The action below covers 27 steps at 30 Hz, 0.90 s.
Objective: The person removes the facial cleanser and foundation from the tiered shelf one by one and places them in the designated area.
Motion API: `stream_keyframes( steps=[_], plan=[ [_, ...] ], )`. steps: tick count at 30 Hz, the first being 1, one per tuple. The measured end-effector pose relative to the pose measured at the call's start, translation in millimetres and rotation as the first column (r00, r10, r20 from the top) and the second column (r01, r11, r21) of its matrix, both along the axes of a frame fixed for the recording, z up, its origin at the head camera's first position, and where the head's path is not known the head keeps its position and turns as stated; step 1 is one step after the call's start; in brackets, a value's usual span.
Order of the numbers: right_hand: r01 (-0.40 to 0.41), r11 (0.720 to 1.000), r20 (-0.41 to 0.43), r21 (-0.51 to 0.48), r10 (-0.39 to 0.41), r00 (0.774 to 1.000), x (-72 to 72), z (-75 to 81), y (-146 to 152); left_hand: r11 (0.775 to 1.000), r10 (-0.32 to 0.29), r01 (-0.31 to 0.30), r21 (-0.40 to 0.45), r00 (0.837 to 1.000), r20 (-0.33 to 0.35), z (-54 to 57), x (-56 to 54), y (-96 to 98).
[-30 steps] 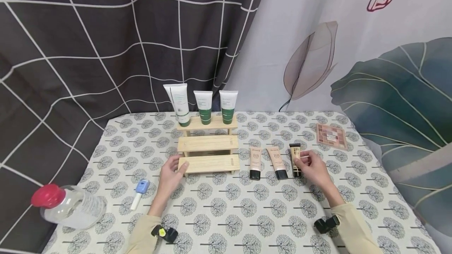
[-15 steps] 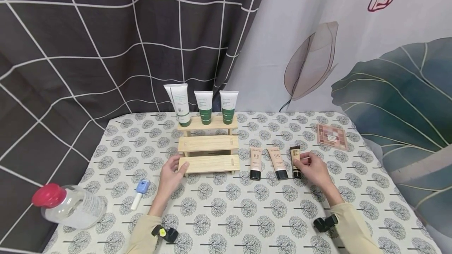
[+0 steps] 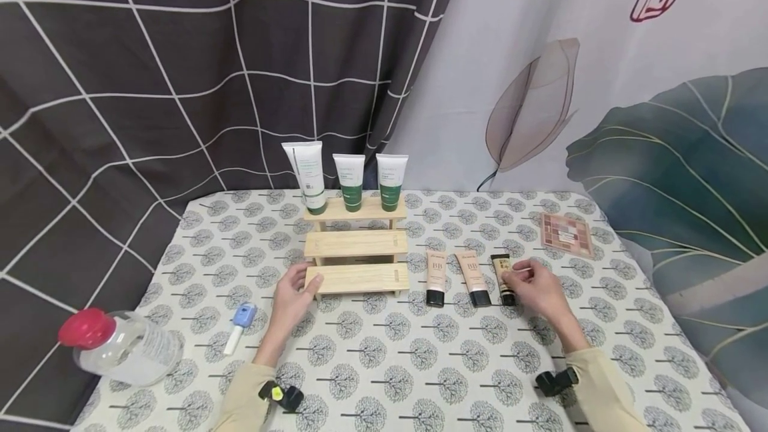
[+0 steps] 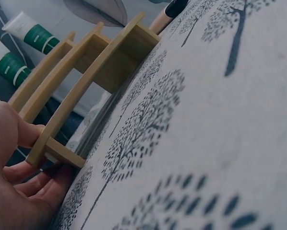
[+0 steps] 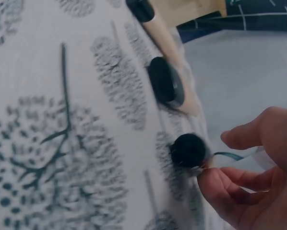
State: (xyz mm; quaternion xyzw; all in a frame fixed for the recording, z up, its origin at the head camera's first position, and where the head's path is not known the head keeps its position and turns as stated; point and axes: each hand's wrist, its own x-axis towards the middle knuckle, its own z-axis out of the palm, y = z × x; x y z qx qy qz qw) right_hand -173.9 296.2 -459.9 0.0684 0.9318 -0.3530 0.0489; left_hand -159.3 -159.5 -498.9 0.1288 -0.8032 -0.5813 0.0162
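My left hand [image 3: 293, 299] grips the left end of a three-tier wooden display stand [image 3: 358, 279], thumb on the lowest step and fingers beside and under it. On the top step stand three white-and-green squeeze tubes [image 3: 391, 182]. To the right, a small gold-and-black tube [image 3: 503, 277] lies tilted on the cloth. The fingertips of my right hand [image 3: 540, 289] touch its right side; in the right wrist view the thumb is lifted off, over the tube near its black cap [image 5: 188, 151]. Two pink BB cream tubes [image 3: 436, 275] lie to its left, caps toward me.
A pink makeup palette [image 3: 567, 234] lies at the back right. At the left are a clear bottle with a red cap [image 3: 123, 345] and a blue-and-white small item [image 3: 240, 327]. Curtains [image 3: 264, 72] hang behind the table.
The top of the gold-and-black tube has come lower and swung left, its cap slightly right. My right hand shifted a little with it. The left hand stays on the stand.
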Motion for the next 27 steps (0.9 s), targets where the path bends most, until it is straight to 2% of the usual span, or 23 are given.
stream_keyframes(
  steps=[6,14,22,27],
  plan=[
    [-0.015,1.0,-0.08,0.009,0.016,0.997,-3.2,16.4,-7.0,1.0,-0.004,0.004,-0.006,1.0,-0.004,-0.4,-1.0,0.0],
    [-0.083,0.996,-0.169,-0.045,0.075,0.983,-19.4,36.4,-28.2,1.0,-0.013,0.013,-0.01,1.0,-0.01,-0.8,-0.4,0.4],
    [-0.135,0.986,-0.176,-0.102,0.116,0.978,-33.0,61.6,-64.4,1.0,-0.016,0.016,-0.012,1.0,-0.004,-0.3,0.2,0.9],
    [-0.17,0.973,-0.176,-0.158,0.142,0.974,-44.0,71.4,-88.0,1.0,-0.015,0.015,-0.016,1.0,-0.01,-0.8,-0.3,0.2]
  ],
)
